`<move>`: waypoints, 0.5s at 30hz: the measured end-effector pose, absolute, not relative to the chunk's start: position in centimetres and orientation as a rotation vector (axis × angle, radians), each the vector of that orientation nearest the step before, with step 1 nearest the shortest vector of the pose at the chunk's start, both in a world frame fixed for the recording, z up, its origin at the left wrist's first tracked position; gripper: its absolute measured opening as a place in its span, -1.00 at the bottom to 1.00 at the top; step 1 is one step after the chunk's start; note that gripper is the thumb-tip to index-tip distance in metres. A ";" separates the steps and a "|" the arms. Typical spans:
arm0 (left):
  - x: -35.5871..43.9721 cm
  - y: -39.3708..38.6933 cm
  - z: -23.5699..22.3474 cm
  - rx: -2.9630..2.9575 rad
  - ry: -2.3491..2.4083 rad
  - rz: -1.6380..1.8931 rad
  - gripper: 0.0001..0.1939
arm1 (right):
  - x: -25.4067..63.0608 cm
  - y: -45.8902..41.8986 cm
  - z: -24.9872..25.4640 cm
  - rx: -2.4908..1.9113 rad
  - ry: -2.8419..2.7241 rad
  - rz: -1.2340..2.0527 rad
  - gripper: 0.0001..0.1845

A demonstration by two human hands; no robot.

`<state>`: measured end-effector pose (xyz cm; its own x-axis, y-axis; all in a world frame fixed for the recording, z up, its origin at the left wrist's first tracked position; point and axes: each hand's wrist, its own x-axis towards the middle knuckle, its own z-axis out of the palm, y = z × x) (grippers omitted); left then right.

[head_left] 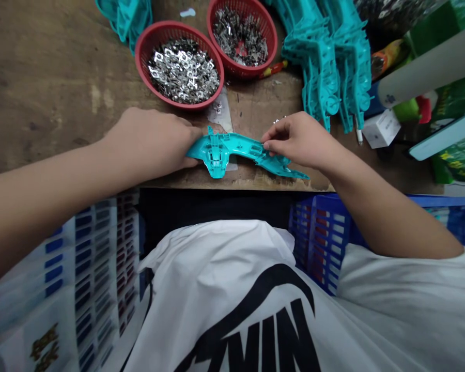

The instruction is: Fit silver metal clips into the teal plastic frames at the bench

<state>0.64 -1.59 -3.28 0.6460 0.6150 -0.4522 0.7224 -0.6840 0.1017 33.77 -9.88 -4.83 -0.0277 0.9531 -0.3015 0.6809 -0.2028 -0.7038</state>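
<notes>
A curved teal plastic moulding (238, 144) lies across the front edge of the wooden table, its ribbed inner side facing up. My left hand (158, 139) is closed around its left end, thumb toward me and fingers on the far side. Over the right half of the moulding, my right hand (296, 139) pinches thumb and forefinger together at a small slot. Whatever sits between those fingertips is too small and too covered to name. Shiny small metal bits (279, 120) show just behind the right fingers.
Two red baskets, one with square metal clips (184, 70) and one with metal pieces (240, 39), stand beyond my hands. More teal mouldings (313, 62) are stacked at back right, near a white box (382, 128). Blue crates (321, 237) and pale crates (96, 258) flank my lap.
</notes>
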 end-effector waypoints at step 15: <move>0.8 -1.8 -4.0 2.466 1.187 -0.484 -0.49 | 31.2 -10.4 -1.9 -2.026 -2.097 0.881 -0.79</move>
<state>0.84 -1.83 -3.96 0.5884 0.6717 -0.4501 0.7951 -0.5820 0.1707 31.18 -10.45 -1.87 -0.1126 0.9412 -0.3186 0.8863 -0.0498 -0.4605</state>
